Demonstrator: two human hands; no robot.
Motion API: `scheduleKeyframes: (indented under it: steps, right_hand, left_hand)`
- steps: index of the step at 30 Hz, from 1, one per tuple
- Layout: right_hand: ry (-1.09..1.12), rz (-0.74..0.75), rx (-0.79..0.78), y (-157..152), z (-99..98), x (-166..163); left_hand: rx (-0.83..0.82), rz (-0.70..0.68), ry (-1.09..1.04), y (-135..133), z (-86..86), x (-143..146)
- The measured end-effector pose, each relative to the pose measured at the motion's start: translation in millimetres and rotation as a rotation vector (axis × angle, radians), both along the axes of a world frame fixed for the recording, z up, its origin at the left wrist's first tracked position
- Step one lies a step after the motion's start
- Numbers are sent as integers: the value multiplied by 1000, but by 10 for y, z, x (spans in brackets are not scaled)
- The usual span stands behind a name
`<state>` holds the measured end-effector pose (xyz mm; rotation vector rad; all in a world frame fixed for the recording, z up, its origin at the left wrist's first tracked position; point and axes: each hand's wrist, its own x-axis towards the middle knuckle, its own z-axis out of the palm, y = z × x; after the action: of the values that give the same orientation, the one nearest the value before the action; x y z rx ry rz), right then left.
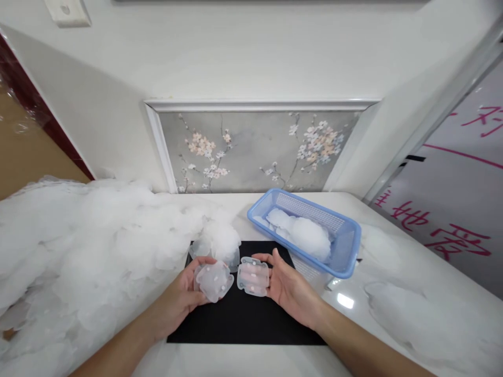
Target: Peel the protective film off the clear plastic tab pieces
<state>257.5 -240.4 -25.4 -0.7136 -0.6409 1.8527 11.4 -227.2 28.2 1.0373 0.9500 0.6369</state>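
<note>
At lower centre, I'm gripping plastic pieces (215, 281) in my left hand (181, 293), a clear piece (253, 276) in my right hand (293, 291); any loosening is risking a drop.

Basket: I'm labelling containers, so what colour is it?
The basket is blue, shown best in the head view.

Left hand (184, 290), right hand (293, 290), both holding translucent pieces (215, 281), black mat (243, 322)

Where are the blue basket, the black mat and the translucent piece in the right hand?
Blue basket (320, 217), head view: inside of its far wall.
Black mat (251, 323), head view: bare part toward the front.
Translucent piece (253, 277) in the right hand (291, 290), head view: its middle.
</note>
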Motion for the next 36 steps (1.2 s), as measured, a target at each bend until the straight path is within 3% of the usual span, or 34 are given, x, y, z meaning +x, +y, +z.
scheduleKeyframes:
  steps: [6,8,13,19,26,28,30,36]
  right_hand:
    - [-17,-17,48,-21,-10,5]
    - [-127,-60,123,-35,-15,14]
    - [-699,-227,572,-56,-52,20]
    - [-1076,-231,1062,-170,-64,-20]
    - [-1209,-81,1287,-203,-59,-87]
    - [-1171,-63,1289,-195,-40,-97]
    - [-1072,-80,1196,-191,-9,-98]
    - [-472,-157,431,-122,37,-71]
  left_hand:
    - [20,-14,12,9,-33,-30]
    - [21,-28,12,1,-19,-11]
    - [9,-58,-11,-50,-15,73]
    - [-11,-134,-81,-140,-85,131]
    - [6,-154,-114,-165,-81,165]
    - [3,-154,-107,-168,-91,173]
    - [-3,-146,-76,-168,-109,176]
    - [52,-54,49,-102,-112,125]
